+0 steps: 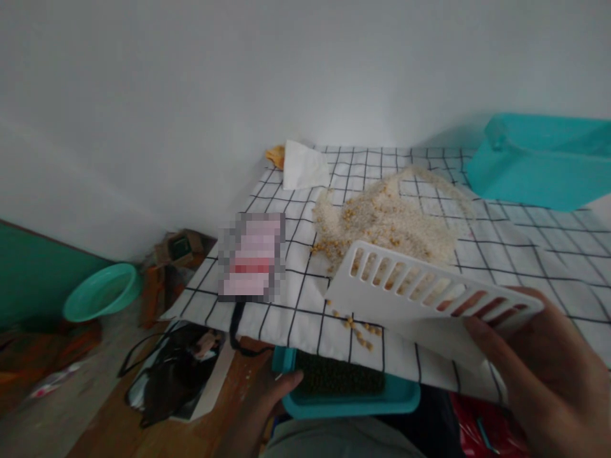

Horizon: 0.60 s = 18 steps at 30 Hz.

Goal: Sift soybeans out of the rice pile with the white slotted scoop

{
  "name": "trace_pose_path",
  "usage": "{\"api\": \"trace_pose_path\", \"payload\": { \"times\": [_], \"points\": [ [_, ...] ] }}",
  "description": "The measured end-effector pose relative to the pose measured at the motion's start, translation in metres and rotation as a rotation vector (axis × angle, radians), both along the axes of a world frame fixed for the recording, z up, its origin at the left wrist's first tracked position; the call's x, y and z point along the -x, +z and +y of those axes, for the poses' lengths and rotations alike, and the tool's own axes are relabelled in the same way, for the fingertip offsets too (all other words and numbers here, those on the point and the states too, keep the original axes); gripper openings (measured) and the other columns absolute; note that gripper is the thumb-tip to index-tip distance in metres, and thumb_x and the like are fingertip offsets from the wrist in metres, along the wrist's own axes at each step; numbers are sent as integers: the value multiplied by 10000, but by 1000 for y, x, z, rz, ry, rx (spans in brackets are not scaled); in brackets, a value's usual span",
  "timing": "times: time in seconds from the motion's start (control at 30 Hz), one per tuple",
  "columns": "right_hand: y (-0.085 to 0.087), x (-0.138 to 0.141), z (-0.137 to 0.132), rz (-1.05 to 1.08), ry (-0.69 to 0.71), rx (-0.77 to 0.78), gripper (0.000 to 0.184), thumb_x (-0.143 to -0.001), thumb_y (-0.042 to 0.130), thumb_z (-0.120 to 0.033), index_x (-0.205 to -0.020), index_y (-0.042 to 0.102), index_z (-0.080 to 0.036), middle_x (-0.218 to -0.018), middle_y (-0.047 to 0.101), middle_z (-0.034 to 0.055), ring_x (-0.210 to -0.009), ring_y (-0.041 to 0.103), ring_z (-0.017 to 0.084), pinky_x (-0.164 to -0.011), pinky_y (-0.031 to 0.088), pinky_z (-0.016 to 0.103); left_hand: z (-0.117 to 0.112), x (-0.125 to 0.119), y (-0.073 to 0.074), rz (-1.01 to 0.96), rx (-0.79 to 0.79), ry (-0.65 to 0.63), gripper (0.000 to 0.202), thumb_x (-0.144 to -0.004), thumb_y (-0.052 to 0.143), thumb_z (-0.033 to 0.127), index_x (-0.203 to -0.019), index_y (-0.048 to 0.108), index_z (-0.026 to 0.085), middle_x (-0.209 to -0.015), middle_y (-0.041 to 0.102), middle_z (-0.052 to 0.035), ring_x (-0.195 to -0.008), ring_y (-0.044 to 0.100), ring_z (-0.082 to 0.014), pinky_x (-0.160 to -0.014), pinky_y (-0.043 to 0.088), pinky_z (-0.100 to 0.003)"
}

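My right hand (pixel 548 375) is closed on a white slotted plastic tray (pixel 410 299), tilted over the table's near edge. A few yellow beans (pixel 358 331) lie on the checked tablecloth (pixel 548 254) just below the slotted tray's low corner. Behind the slotted tray sits a heap of rice mixed with beans (pixel 386 216). My left hand (pixel 281 388) grips the left rim of a teal tray (pixel 348 404) holding dark green grains, kept under the table edge.
A large teal tub (pixel 544 162) stands at the back right. A white paper (pixel 303 165) lies at the back, a blurred pink item (pixel 251 256) at the left edge. On the floor are a green basin (pixel 102 291) and a black bag (pixel 176 372).
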State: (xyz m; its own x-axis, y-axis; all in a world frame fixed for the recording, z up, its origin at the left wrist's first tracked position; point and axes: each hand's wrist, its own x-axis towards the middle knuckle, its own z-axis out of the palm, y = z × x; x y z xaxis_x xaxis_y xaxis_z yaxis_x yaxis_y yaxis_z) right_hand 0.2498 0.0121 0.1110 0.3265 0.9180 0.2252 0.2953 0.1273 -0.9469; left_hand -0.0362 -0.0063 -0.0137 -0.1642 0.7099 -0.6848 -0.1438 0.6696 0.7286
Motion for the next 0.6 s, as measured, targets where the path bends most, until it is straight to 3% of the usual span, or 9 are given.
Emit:
{"api": "trace_pose_path", "payload": {
  "times": [0.17, 0.3, 0.4, 0.6],
  "points": [
    [-8, -14, -1, -28, 87, -28, 229, -833, 684, -230, -1052, 647, -283, -936, 688, -4, -770, 664, 155, -639, 563, 217, 4, 1, 10, -31, 1, 2, 385, -393, 839, 344, -713, 658, 231, -645, 768, -26, -676, 744, -307, -664, 581, -394],
    [-2, -13, 1, -59, 157, -18, 194, -827, 680, -243, -1018, 666, -275, -877, 691, 1, -723, 668, 166, -617, 575, 231, -1, -2, 16, 42, -33, 29, 411, -444, 801, 373, -813, 681, 237, -720, 785, -46, -802, 748, -350, -762, 570, -440],
    [5, -7, -3, -9, 145, 26, 173, -812, 693, -288, -983, 675, -273, -865, 695, -1, -700, 661, 164, -579, 562, 220, -2, -6, 22, 90, -51, -8, 398, -418, 786, 350, -790, 680, 255, -690, 775, -33, -876, 738, -375, -819, 558, -447],
    [9, -6, -19, 73, 83, 82, 127, -793, 697, -366, -874, 688, -269, -755, 664, -4, -599, 619, 159, -487, 525, 224, -1, -14, 31, -38, -33, -36, 298, -451, 766, 397, -704, 671, 273, -646, 762, -15, -769, 743, -348, -741, 568, -445]
  ]
}}
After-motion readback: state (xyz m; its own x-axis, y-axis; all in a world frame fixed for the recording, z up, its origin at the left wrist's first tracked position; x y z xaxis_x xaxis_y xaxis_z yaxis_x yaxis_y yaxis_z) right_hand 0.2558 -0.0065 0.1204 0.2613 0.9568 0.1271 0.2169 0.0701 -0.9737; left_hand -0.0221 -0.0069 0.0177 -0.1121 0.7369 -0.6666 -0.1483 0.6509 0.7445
